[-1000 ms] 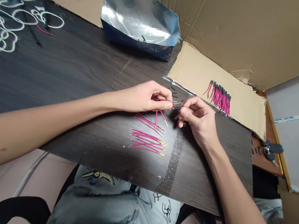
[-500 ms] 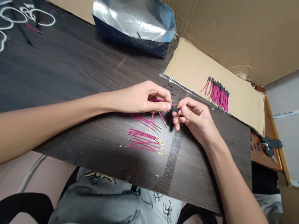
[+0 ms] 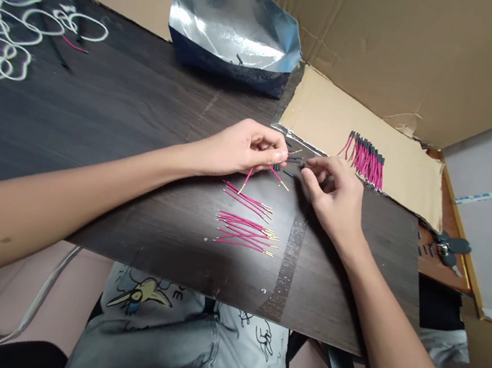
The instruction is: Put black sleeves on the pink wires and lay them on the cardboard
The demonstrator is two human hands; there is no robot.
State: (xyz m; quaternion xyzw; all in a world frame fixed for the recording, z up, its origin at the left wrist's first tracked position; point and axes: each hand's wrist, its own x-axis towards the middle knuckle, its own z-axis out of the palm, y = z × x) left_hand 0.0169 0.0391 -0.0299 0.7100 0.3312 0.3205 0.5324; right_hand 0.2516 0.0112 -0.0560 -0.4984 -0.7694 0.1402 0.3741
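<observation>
My left hand (image 3: 261,152) is pinched around several short red wires (image 3: 247,179) with gold-coloured tips, which stick out in different directions. Dark tubing (image 3: 276,167) shows just below its fingertips. My right hand (image 3: 337,190) hovers just to the right, thumb and index finger slightly apart, its other fingers curled. Short black tube pieces (image 3: 295,160) lie on the table between the two hands, close to the right fingertips. Nearer to me, loose red wires (image 3: 244,232) with gold ends lie in two rough groups.
An open silver-lined bag (image 3: 236,24) stands at the back. On a cardboard strip (image 3: 322,102) rests a row of red wires with black sleeves (image 3: 368,161). White cord loops (image 3: 10,34) lie at far left; dark-handled cutters (image 3: 451,245) are at right.
My right hand has drawn away from the left hand, toward the small black tube pieces. My left hand has risen slightly and keeps the red wires. The view has shifted a little.
</observation>
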